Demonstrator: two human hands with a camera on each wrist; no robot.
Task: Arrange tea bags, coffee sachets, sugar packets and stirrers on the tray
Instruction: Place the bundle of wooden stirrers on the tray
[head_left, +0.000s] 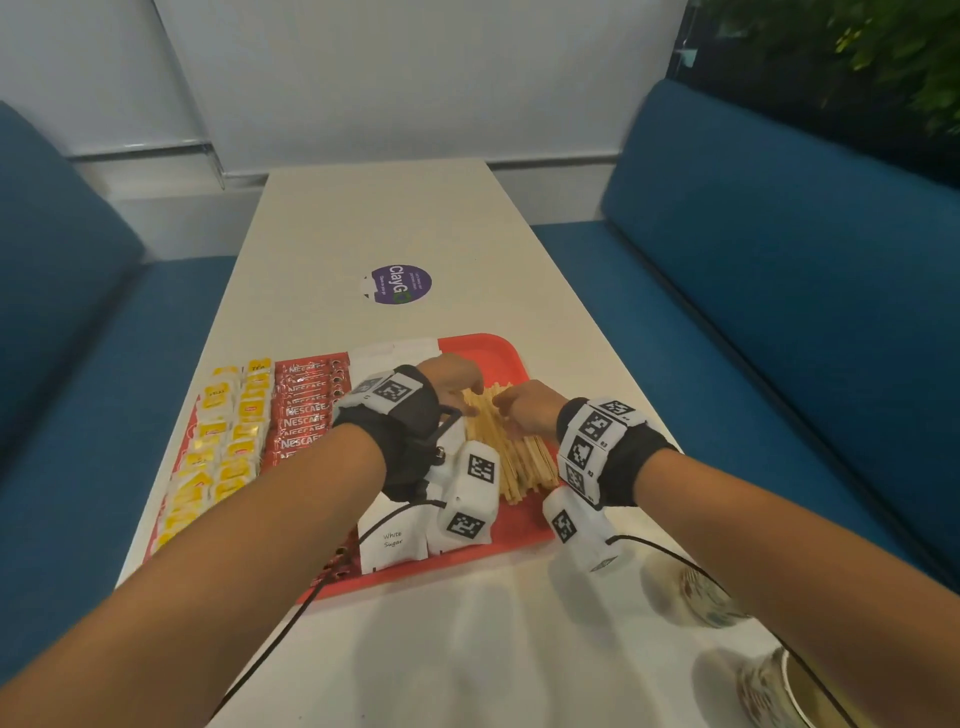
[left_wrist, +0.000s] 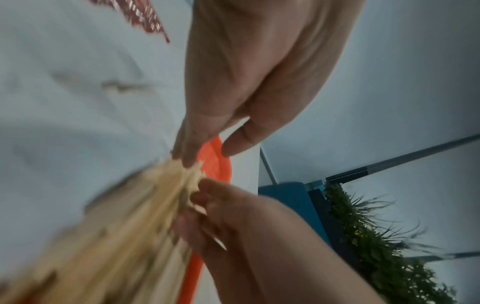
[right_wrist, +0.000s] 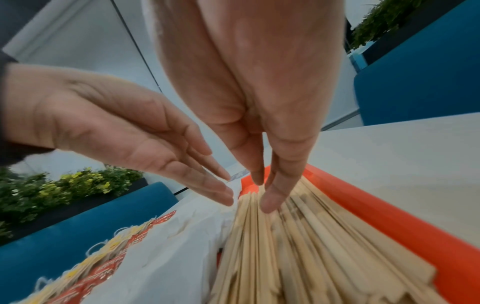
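A red tray (head_left: 498, 348) lies on the white table. It holds yellow tea bags (head_left: 223, 441) at the left, red Nescafe coffee sachets (head_left: 304, 410), white sugar packets (head_left: 392, 540) and a pile of wooden stirrers (head_left: 511, 457) at the right. My left hand (head_left: 457, 384) and right hand (head_left: 524, 410) meet over the stirrers' far ends. In the right wrist view the right hand (right_wrist: 262, 195) touches the stirrers (right_wrist: 298, 257) with straight fingers, and the left hand (right_wrist: 223, 185) lies flat against their left side. Neither hand holds anything.
A purple round sticker (head_left: 401, 285) is on the table beyond the tray. Two glass cups (head_left: 701, 597) (head_left: 779, 691) stand near the table's front right corner. Blue benches (head_left: 779, 312) flank the table. Black cables trail from both wrists.
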